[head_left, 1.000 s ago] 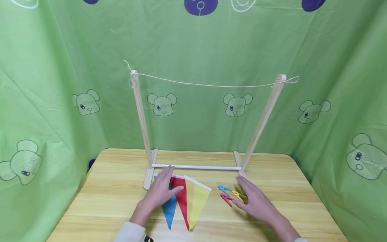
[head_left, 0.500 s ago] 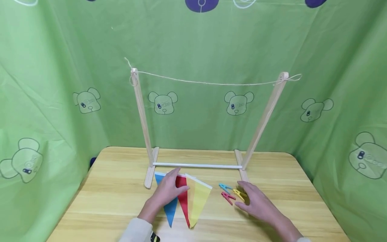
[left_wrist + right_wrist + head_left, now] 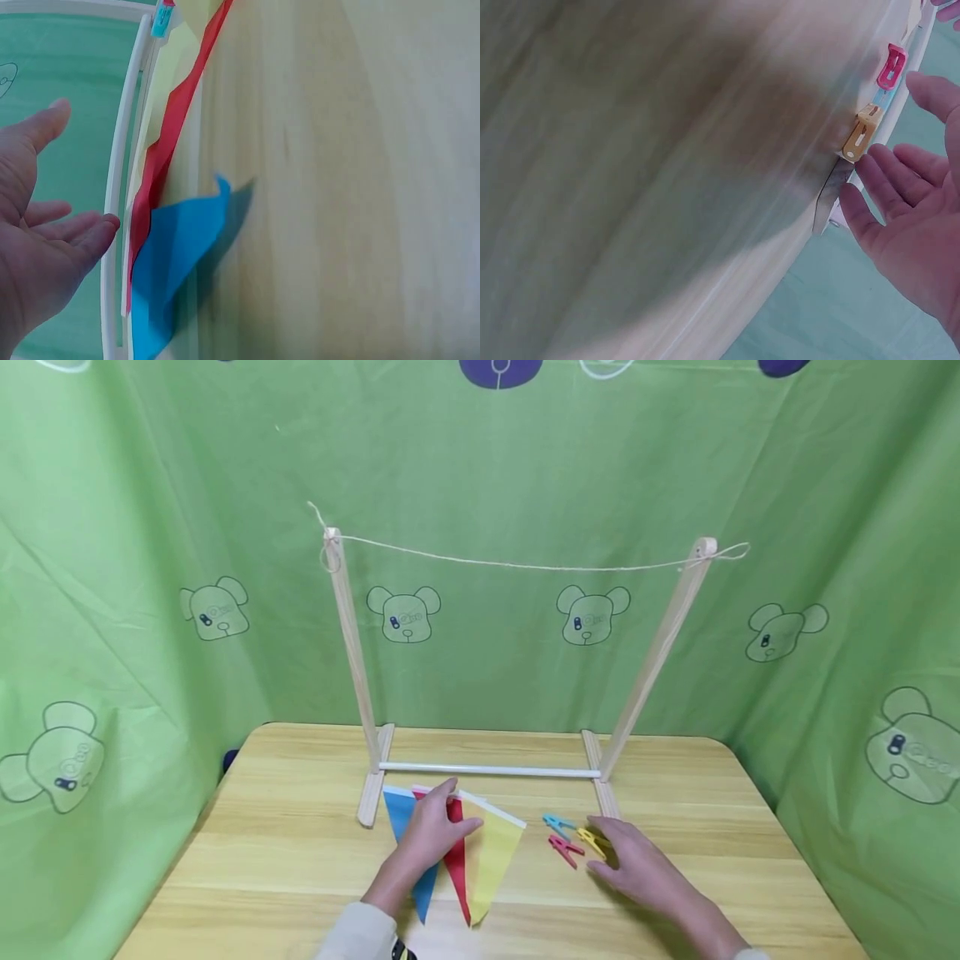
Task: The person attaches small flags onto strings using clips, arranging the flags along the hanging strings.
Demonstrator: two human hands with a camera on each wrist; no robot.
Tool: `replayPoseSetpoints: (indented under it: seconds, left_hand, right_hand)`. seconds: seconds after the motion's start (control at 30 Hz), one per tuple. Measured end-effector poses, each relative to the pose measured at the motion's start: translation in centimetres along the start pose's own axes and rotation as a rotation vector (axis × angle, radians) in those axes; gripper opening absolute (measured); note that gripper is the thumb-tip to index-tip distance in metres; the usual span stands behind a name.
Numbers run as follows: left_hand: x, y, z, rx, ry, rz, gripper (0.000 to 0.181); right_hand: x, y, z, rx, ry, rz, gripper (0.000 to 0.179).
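Three cloth pennants with white top edges lie fanned on the table: blue (image 3: pixel 399 812), red (image 3: pixel 456 860) and yellow (image 3: pixel 497 852). My left hand (image 3: pixel 429 837) hovers over the blue and red ones, hiding part of both, its thumb toward the yellow. In the left wrist view that hand (image 3: pixel 45 255) has loose fingers and holds nothing. Several small clothespins lie to the right: a blue one (image 3: pixel 557 823), a red one (image 3: pixel 564 850) and a yellow one (image 3: pixel 591 842). My right hand (image 3: pixel 637 864) is beside them, fingers relaxed, fingertips near the yellow clothespin (image 3: pixel 861 135).
Behind the pennants stands a wooden frame, with a left post (image 3: pixel 351 652), a right post (image 3: pixel 656 664) and a white crossbar (image 3: pixel 487 769). A thin string (image 3: pixel 495 563) sags between the post tops. Green printed cloth (image 3: pixel 480 685) surrounds the wooden table (image 3: pixel 247 860).
My left hand has shifted right across the pennants, uncovering more of the blue one. My right hand stays almost in place by the clothespins. The view has tilted slightly downward.
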State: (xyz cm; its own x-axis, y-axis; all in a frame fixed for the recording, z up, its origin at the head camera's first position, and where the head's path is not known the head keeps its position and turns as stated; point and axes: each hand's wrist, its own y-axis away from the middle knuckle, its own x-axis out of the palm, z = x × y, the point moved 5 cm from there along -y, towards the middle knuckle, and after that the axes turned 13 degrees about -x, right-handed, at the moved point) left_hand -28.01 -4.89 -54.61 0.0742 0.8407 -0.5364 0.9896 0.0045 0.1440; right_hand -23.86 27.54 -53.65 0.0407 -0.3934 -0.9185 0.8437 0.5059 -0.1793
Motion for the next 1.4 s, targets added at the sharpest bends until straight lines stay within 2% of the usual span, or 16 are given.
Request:
replayPoseSetpoints:
  seconds: [0.17, 0.47, 0.63, 0.8, 1.03, 1.4]
  left_hand:
    - [0.5, -0.2, 0.1, -0.051, 0.007, -0.021, 0.083]
    - [1.3, -0.5, 0.6, -0.088, -0.010, -0.049, 0.079]
    - [1.5, -0.7, 0.6, -0.059, -0.016, -0.083, 0.076]
    - [1.8, -0.8, 0.6, -0.027, -0.063, -0.136, 0.072]
    - [2.1, -0.7, 0.5, -0.050, -0.095, -0.200, 0.060]
    - [2.2, -0.8, 0.0, -0.067, -0.166, -0.282, 0.045]
  right_hand:
    - [0.2, -0.2, 0.0, -0.002, 0.018, 0.023, 0.061]
    - [0.4, -0.2, 0.4, 0.006, 0.024, 0.022, 0.055]
    - [0.7, -0.1, 0.5, 0.015, 0.018, 0.030, 0.054]
    - [0.7, 0.0, 0.7, -0.011, 0.085, -0.001, 0.056]
    - [0.6, -0.1, 0.5, -0.016, 0.180, -0.008, 0.052]
    - [0.5, -0.2, 0.7, 0.008, 0.188, 0.001, 0.044]
